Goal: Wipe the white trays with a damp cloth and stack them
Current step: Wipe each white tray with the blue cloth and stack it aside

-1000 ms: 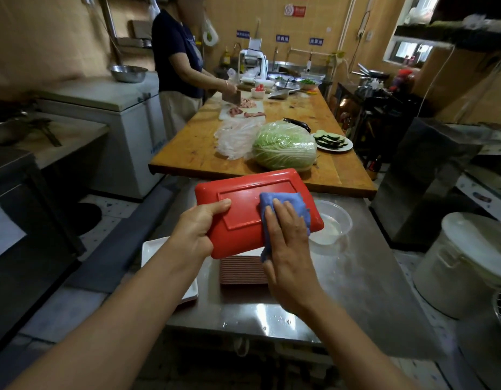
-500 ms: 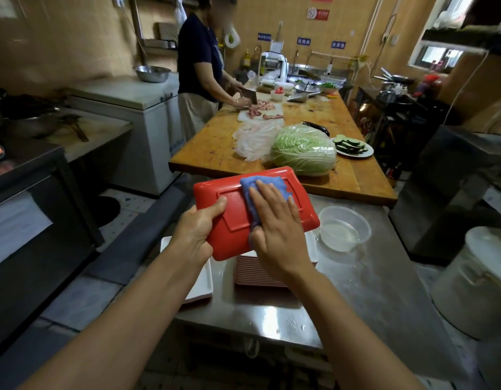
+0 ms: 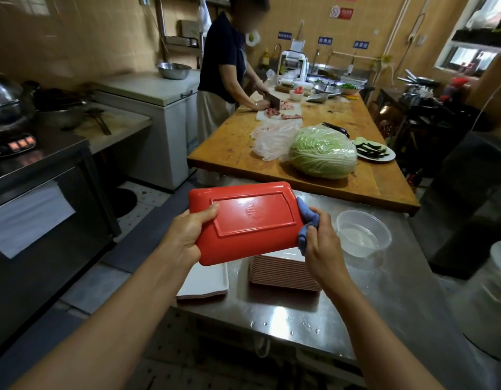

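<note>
My left hand (image 3: 187, 236) grips the left end of the red rectangular plastic tray (image 3: 245, 220), thumb lying across its upturned underside and fingers curled beneath, holding it tilted above the stainless steel table (image 3: 384, 291). My right hand (image 3: 319, 243) is bunched round the blue damp cloth (image 3: 307, 222), fingers closed on it and pressing it against the tray's right edge.

I count one tray in my hands and two stacks on the table under it: a low stack of white rectangular trays (image 3: 204, 282) at the left, and a taller stack of pink-edged trays (image 3: 283, 273) just beside it. One clear round plastic tub of water (image 3: 363, 235) stands to the right of my cloth hand. On the wooden table (image 3: 232, 147) beyond lies one wrapped green cabbage (image 3: 322, 152).

Half a second ago my right palm lay flat with the cloth on the middle of the underside; now it has slid off to the right rim and the cloth is crumpled in my fist. My left grip is unchanged.
</note>
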Demonstrator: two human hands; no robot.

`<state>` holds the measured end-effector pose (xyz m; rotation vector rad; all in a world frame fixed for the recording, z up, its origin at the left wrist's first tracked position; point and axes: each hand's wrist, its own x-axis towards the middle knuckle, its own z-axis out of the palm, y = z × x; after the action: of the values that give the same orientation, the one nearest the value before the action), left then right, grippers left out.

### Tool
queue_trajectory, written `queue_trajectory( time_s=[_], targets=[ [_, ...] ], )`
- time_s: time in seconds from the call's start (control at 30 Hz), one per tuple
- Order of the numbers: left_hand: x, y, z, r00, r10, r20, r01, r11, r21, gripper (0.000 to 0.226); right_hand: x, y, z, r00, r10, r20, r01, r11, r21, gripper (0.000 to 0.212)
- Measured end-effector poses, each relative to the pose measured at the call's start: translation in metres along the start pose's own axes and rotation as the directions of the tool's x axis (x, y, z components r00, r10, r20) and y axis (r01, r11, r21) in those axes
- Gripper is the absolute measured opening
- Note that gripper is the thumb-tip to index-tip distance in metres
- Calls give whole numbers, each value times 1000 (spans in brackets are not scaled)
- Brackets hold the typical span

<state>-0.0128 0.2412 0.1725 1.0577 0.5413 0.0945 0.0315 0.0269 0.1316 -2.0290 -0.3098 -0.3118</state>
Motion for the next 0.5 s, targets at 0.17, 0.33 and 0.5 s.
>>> queue_trajectory(
  time_s=[0.17, 0.33, 0.5],
  targets=[
    [4, 6, -19, 991, 127, -34, -126, 991, 42, 18, -8, 4, 10, 998, -56, -42, 49, 987, -155, 28],
    [15, 7, -42, 808, 582, 94, -533, 653, 538, 21, -24, 0, 25, 998, -44, 51, 50, 991, -128, 31],
    [34, -28, -65, 683, 577, 447, -540, -12, 842, 25, -37, -3, 36, 995, -39, 89, 48, 994, -103, 29]
  ],
)
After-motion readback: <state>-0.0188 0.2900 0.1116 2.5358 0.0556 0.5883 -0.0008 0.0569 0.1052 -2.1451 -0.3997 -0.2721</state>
